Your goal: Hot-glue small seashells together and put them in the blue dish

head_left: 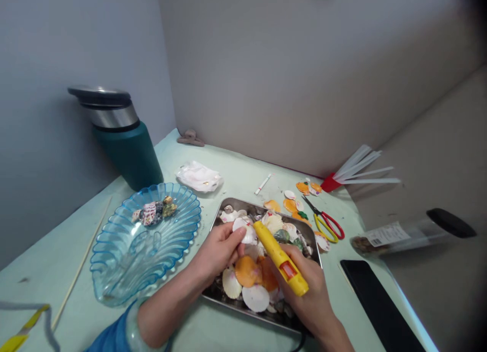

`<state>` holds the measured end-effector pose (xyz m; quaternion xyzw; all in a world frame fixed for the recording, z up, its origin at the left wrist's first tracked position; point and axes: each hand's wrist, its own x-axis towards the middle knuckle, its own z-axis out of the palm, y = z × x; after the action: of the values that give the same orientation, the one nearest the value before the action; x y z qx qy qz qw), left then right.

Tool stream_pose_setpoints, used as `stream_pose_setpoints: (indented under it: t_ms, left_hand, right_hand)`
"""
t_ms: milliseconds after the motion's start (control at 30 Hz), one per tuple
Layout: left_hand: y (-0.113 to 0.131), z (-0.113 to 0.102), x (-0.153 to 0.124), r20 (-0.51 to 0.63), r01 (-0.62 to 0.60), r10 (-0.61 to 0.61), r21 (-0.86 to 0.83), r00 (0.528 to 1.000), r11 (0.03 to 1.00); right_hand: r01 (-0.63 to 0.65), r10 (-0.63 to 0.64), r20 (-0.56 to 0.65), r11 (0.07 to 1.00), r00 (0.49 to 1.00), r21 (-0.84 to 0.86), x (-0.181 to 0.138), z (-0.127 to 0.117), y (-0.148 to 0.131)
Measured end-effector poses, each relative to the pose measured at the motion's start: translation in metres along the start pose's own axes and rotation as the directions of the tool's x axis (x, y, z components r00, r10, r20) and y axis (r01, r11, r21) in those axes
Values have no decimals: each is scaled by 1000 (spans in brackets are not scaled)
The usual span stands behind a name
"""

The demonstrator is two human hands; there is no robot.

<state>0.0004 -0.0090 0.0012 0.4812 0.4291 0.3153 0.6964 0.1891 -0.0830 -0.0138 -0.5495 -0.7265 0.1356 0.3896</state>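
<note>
Pinching a white scallop shell (248, 234) by its edge between thumb and fingertips, my left grip (218, 251) holds it just above the rectangular steel tray (249, 204) heaped with white, orange and green shells, seemingly so the shell's face stays clear and turned toward the tool. My right grip (310, 293) is closed around the rear of a yellow pen-shaped glue gun (280, 259), slanted up and to the left like a marker, its tip almost at the shell; whether it touches, I cannot tell. Both wrists hang low over the tray, probably for steadiness. Left of it sits a blue shell-shaped glass dish (114, 263), with a small cluster of patterned shells (154, 210) at its far rim, close enough to reach without leaning. Red-and-yellow scissors (327, 225), loose orange shells (294, 206) and a red-banded bundle of clear glue sticks (355, 170) lie on the pale green tabletop (236, 172) to the right, near the tool hand. A teal insulated bottle (127, 149) stands back by the wall, out of the way.
</note>
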Motion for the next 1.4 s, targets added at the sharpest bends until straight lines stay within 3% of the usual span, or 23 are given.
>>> stream_pose_setpoints:
  t_ms: [267,833,1400]
  left_hand:
    - [4,1,-1,0,3,-3,1,1000,1000]
    - [2,-1,-1,58,-3,8,-81,998,997]
    - [0,-1,1,27,16,-14,-80,1000,997]
  right_hand:
    - [94,-92,36,994,995,-47,6,-2,-5]
    - [168,-165,43,980,985,-104,8,-2,-7]
    - [139,-140,-6,982,990,-129,6,-1,-3]
